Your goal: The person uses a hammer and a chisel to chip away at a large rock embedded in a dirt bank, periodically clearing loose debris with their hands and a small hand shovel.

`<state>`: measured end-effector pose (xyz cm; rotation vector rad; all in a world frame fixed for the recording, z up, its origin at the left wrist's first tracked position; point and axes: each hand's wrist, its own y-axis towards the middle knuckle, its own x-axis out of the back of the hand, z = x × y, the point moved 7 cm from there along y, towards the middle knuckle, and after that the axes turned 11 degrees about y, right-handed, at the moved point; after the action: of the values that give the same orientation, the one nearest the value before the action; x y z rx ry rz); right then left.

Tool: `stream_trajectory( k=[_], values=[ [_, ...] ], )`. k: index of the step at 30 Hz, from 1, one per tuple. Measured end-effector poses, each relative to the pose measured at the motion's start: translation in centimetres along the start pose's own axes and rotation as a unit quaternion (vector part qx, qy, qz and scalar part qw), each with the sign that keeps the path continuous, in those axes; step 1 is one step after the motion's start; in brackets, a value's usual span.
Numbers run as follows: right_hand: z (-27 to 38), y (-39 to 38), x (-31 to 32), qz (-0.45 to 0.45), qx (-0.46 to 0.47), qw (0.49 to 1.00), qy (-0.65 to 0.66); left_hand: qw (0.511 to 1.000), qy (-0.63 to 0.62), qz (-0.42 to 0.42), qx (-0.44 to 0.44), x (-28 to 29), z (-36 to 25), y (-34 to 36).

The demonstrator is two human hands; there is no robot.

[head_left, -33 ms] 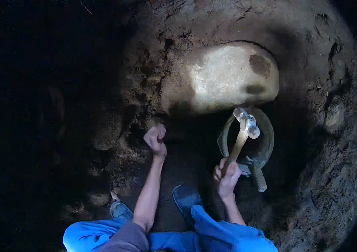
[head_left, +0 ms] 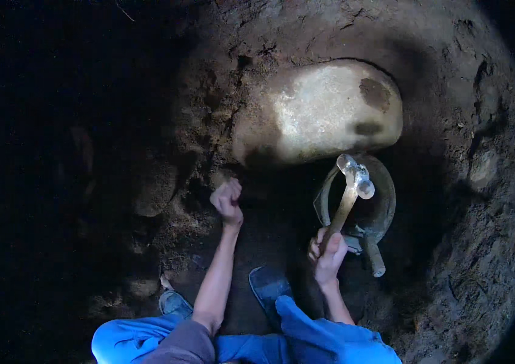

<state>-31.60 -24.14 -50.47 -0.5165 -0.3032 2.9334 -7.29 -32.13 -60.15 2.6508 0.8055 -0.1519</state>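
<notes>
My right hand (head_left: 329,253) grips the wooden handle of a hammer (head_left: 349,195). Its metal head is raised just below a large pale boulder (head_left: 321,112) set in the earth wall. My left hand (head_left: 227,200) is curled into a fist against the dark soil left of the boulder's lower edge. Nothing shows in the fist. Under the hammer lies a round metal pan (head_left: 384,206) with a short handle (head_left: 375,258).
I am in a narrow, dark earthen pit with rough soil walls (head_left: 469,182) all around. My feet in blue shoes (head_left: 268,285) stand on the pit floor, with blue trousers (head_left: 324,340) below them. Smaller stones (head_left: 154,191) stick out of the left wall.
</notes>
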Motion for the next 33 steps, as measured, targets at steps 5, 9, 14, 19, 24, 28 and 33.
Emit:
stream_trajectory(
  k=[5, 9, 14, 19, 24, 28, 33],
  values=[
    [-0.3, -0.1, 0.7, 0.028, 0.000, 1.000, -0.004, 0.994, 0.091, 0.010, -0.057, -3.3, 0.5, -3.1],
    [-0.4, -0.4, 0.7, -0.003, -0.005, 1.000, 0.014, 0.993, 0.020, 0.068, -0.092, -5.6, -0.8, -6.8],
    [0.5, -0.4, 0.9, -0.026, 0.009, 1.000, -0.006, 0.985, 0.062, 0.084, -0.139, -5.6, -2.2, -6.3],
    [0.2, -0.1, 1.0, -0.033, 0.012, 0.999, 0.002, 0.989, 0.087, 0.081, -0.093, -5.8, 0.2, -4.2],
    [0.2, -0.3, 0.5, -0.020, -0.009, 1.000, -0.003, 0.994, 0.017, 0.102, -0.047, -6.5, 0.8, -6.7],
    [0.6, -0.5, 1.0, -0.038, 0.019, 0.999, -0.012, 0.991, -0.009, 0.123, -0.047, -6.5, -0.8, -9.4],
    [0.9, -0.6, 0.8, -0.010, -0.002, 1.000, 0.024, 0.985, 0.004, 0.113, -0.132, -6.3, -3.3, -4.2]
  ],
)
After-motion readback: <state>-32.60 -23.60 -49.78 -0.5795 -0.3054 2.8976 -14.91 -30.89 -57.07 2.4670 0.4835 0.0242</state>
